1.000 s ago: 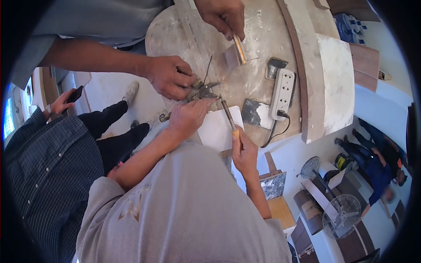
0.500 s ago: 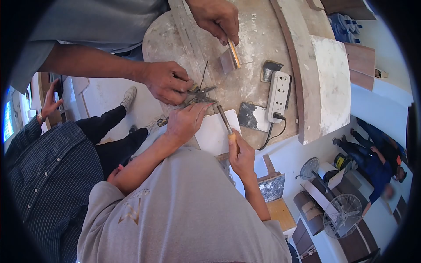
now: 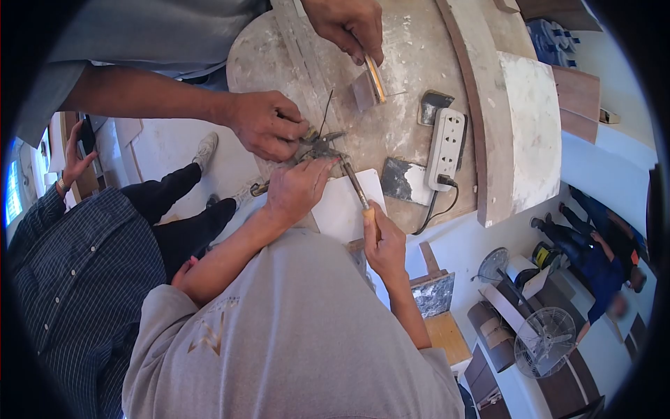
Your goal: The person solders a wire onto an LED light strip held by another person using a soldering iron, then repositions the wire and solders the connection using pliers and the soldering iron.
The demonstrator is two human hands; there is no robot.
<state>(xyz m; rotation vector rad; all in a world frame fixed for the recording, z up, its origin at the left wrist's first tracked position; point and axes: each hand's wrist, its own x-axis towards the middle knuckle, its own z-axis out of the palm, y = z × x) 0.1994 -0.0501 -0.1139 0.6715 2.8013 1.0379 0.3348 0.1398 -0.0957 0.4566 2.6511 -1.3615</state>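
My right hand [image 3: 384,241] is wrapped round the yellowish handle of what looks like a soldering iron [image 3: 357,190]. Its metal shaft slants up and left, the tip close to the fingertips of my left hand [image 3: 296,187]. Those fingers are pinched, with a small red bit showing at their ends; what they hold is too small to make out. Just beyond lies a dark, plier-like metal tool [image 3: 322,148], gripped or steadied by another person's hand [image 3: 269,126]. That person's other hand [image 3: 351,26] holds a small flat piece with an orange edge [image 3: 375,80] on the table.
A white power strip [image 3: 447,148] with a black plug and cord stands on the worn table [image 3: 408,52]. Near it are a dark-and-white plate [image 3: 405,183], a white sheet [image 3: 352,209] and a curved board [image 3: 474,105]. A bystander [image 3: 91,272] stands left; a fan [image 3: 544,342] is at right.
Very little differs. The view has shifted slightly, and the iron's tip stays near my left fingertips. The other person's hands hold almost the same places.
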